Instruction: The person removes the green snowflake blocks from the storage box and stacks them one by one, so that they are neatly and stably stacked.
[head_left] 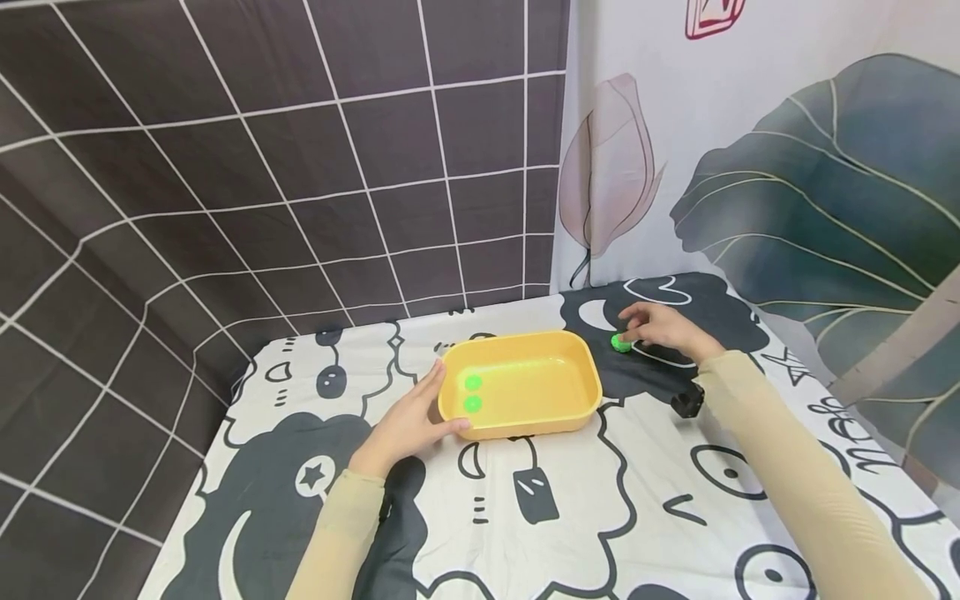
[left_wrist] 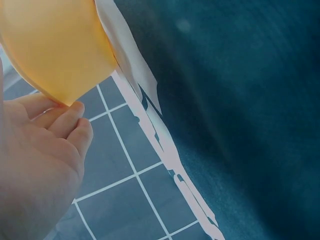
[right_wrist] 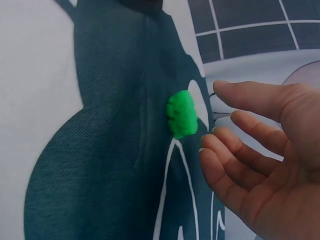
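The left hand (head_left: 401, 429) grips the left end of a yellow tray (head_left: 536, 392), its thumb against the near side and its fingers along the left side. Inside the tray, toward that end, two small green pieces (head_left: 472, 404) lie one behind the other. The right hand (head_left: 663, 327) is well apart from the left, beyond the tray's right end, reaching down to a green lump (head_left: 621, 343). In the right wrist view its thumb and fingers stand apart, with the lump just beside the fingertips and not gripped. The lump rests on a dark patch of the printed cloth (head_left: 577, 542) that covers the surface. Both arms wear pale sleeves (head_left: 795, 467). Behind stand a dark wall covering (head_left: 300, 158) with white grid lines and, to the right, a white hanging (head_left: 675, 108) with a pink bud and large blue-grey leaf.
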